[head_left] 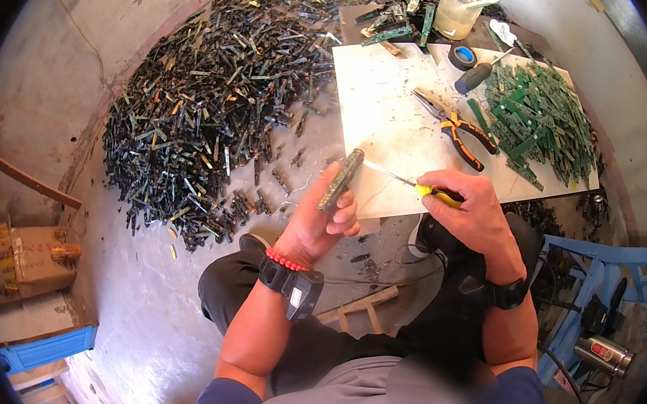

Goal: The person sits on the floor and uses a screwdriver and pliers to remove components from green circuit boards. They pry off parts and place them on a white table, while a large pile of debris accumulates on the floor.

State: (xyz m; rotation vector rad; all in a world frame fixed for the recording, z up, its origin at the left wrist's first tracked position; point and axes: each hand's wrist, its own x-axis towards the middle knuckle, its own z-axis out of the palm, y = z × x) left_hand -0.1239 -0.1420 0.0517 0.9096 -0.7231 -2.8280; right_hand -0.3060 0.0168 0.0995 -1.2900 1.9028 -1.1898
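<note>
My left hand (pixel 321 213) is closed round a narrow dark strip with a greenish circuit-board face (pixel 342 180), its far end tilted up. A slim screwdriver (pixel 442 197) with a yellow and black handle is gripped in my right hand (pixel 472 214). Its thin metal shaft points left toward the strip's far end; whether the tip touches the strip I cannot tell. Beyond my hands, orange and black pliers (pixel 459 129) lie on a white board (pixel 383 130). Past the pliers are a second screwdriver (pixel 474 77) and a roll of black tape (pixel 462 57).
Green circuit-board strips (pixel 538 117) are heaped on the board's right. A big pile of dark strips (pixel 200 104) covers the floor at left. A plastic cup (pixel 457 14) stands at the back. Cardboard boxes (pixel 26 257) are far left; a blue stool (pixel 590 267) and metal cylinder (pixel 603 355) are right.
</note>
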